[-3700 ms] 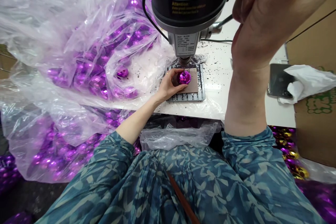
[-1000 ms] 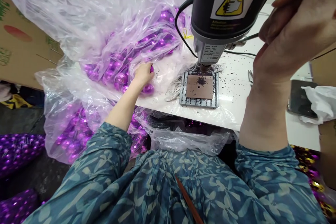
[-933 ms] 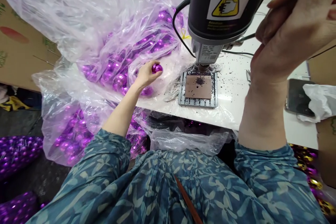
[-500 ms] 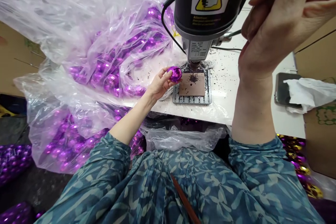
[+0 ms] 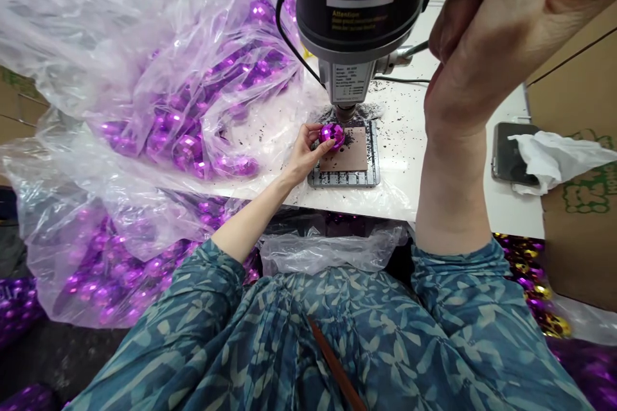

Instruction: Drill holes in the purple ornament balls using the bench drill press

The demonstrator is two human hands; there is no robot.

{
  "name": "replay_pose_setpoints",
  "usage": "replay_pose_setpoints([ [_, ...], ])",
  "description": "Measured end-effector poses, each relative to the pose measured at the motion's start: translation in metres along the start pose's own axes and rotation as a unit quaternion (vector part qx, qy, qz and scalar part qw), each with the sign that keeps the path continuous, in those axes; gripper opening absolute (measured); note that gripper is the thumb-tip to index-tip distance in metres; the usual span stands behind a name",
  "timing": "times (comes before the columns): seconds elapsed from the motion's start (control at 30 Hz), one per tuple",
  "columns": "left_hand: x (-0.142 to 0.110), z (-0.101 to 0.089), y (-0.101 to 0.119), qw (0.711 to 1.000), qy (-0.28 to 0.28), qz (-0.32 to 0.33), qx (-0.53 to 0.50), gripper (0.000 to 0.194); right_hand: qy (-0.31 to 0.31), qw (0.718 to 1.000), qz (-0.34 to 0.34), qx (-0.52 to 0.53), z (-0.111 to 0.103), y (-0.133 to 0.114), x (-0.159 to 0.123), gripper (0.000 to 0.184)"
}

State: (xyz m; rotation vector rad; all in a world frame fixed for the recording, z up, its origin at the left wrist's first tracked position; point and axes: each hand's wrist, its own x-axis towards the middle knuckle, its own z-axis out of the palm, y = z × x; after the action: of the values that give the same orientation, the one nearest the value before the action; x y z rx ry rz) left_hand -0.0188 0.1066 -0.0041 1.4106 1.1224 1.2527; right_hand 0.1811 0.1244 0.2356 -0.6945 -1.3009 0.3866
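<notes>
My left hand (image 5: 308,151) pinches a shiny purple faceted ball (image 5: 332,136) between thumb and fingers. The ball is over the left part of a brown board (image 5: 343,160), just below and left of the chuck of a bench drill (image 5: 347,112). Under the board lies a slotted metal base (image 5: 369,178) strewn with dark shavings. Raised at the upper right, my right hand (image 5: 506,45) has its fingers curled around the drill's lever (image 5: 417,49); the grip end is hidden inside the hand.
A clear plastic bag (image 5: 159,77) full of purple balls spreads across the left of the white table (image 5: 400,141) and over its edge. To the right lie a dark phone (image 5: 513,151) and a white tissue (image 5: 554,157). Cardboard boxes (image 5: 578,250) stand beyond. A black cable (image 5: 284,29) loops beside the drill.
My left hand has brought the purple ball rightward over the board, nearer the chuck. My right hand stays on the lever. The whole view has shifted slightly.
</notes>
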Motion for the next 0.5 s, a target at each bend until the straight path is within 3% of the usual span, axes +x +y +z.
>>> replay_pose_setpoints([
  [0.27,0.003,0.006,0.002,0.999,-0.026,0.015,0.031,0.074,-0.009,1.0,-0.026,0.005,0.001,0.005,-0.002,0.084],
  [0.5,0.001,0.003,-0.01,0.982,-0.045,0.094,0.159,0.073,-0.017,0.999,-0.023,0.026,0.003,0.001,-0.005,0.08],
])
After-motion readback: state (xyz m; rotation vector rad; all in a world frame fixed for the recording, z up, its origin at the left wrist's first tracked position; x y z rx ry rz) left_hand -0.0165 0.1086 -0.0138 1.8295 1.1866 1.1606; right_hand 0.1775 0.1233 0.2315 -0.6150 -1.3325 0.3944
